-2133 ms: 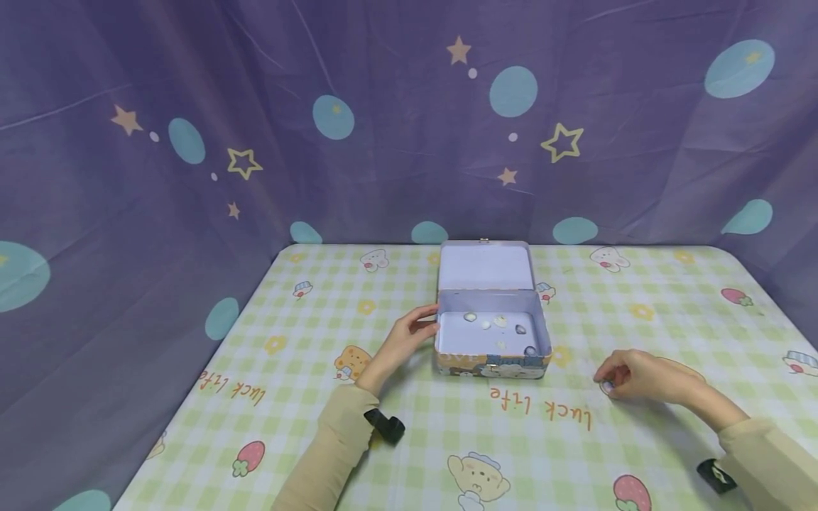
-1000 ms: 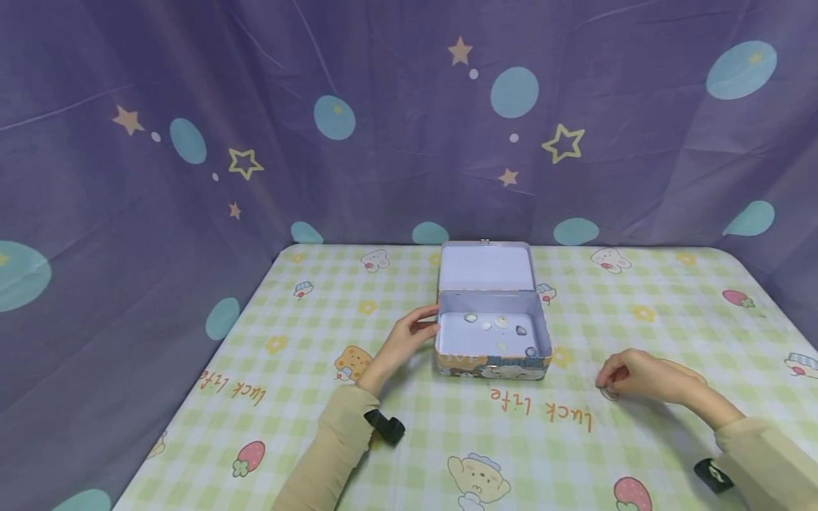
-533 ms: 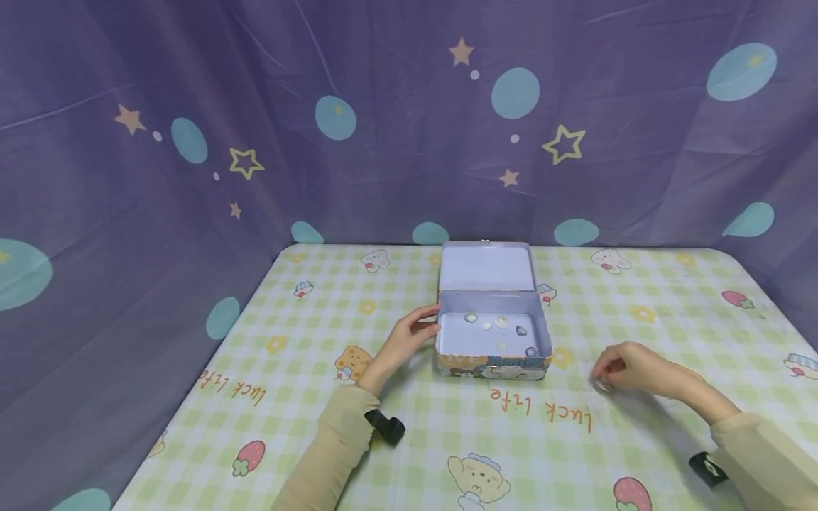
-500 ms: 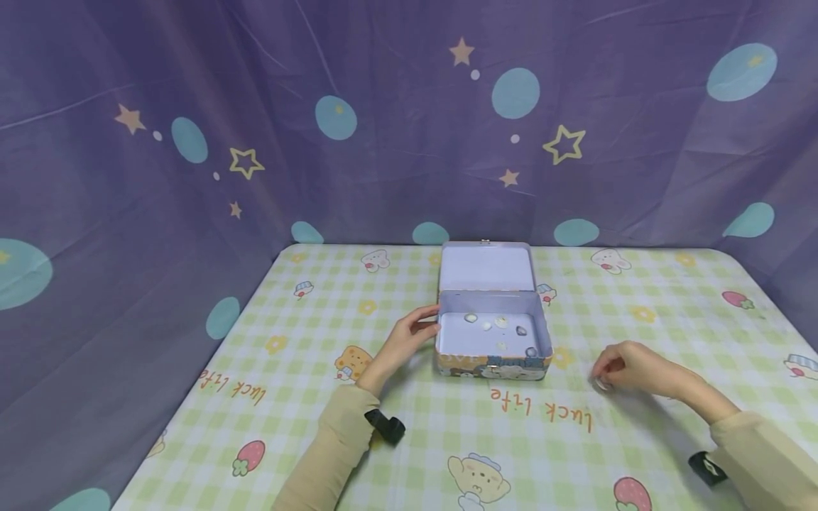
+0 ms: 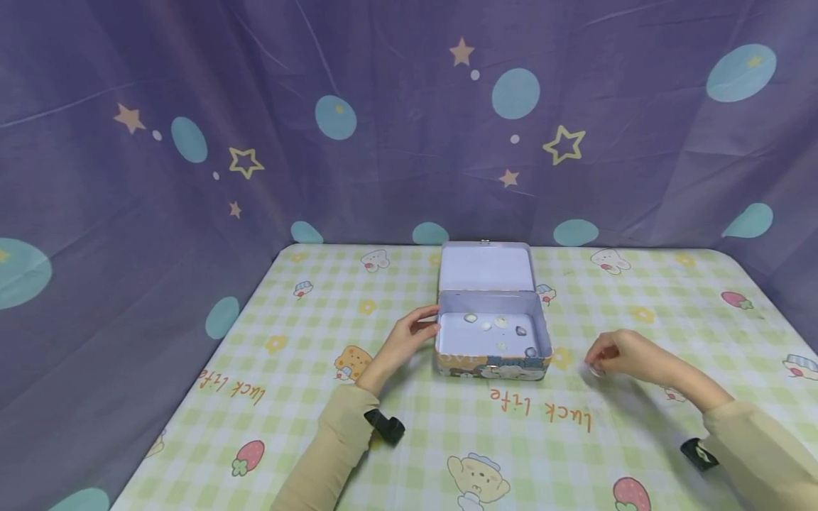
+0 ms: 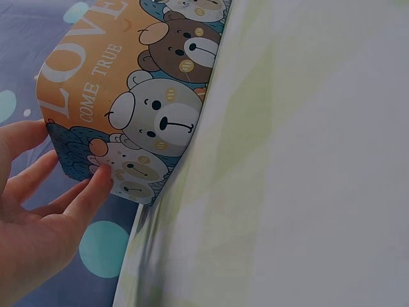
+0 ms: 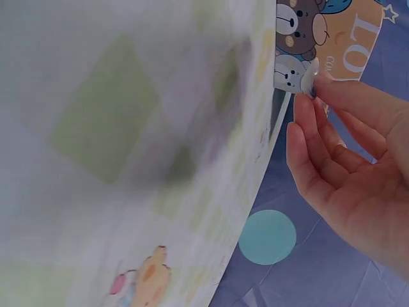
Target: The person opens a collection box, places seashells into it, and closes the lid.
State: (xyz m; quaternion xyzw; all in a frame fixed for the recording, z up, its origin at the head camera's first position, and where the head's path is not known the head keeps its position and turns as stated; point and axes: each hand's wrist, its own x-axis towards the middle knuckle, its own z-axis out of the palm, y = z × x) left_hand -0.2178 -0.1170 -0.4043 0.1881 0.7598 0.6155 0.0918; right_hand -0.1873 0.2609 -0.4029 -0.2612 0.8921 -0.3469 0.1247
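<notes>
A metal lunchbox-style tin (image 5: 493,365) with printed bears stands with its lid (image 5: 486,266) raised at the back. Several small seashells (image 5: 501,321) lie spread over its pale floor. My left hand (image 5: 404,344) touches the tin's left side with fairly straight fingers, as the left wrist view also shows. To the right of the tin, my right hand (image 5: 629,355) is low over the cloth. Thumb and fingertips pinch a small white seashell (image 7: 310,78) with a dark edge, seen best in the right wrist view and mostly covered by fingers in the head view.
A green-and-white checked cloth (image 5: 383,454) with printed cartoons covers the table. Behind and to the left hangs a purple curtain (image 5: 396,177) with stars and blue spots. Black camera mounts sit on the left wrist (image 5: 385,427) and right wrist (image 5: 699,454).
My right hand has moved up and left toward the tin, lifting the pinched seashell from the cloth. The left hand, the tin and the seashells inside stay where they were.
</notes>
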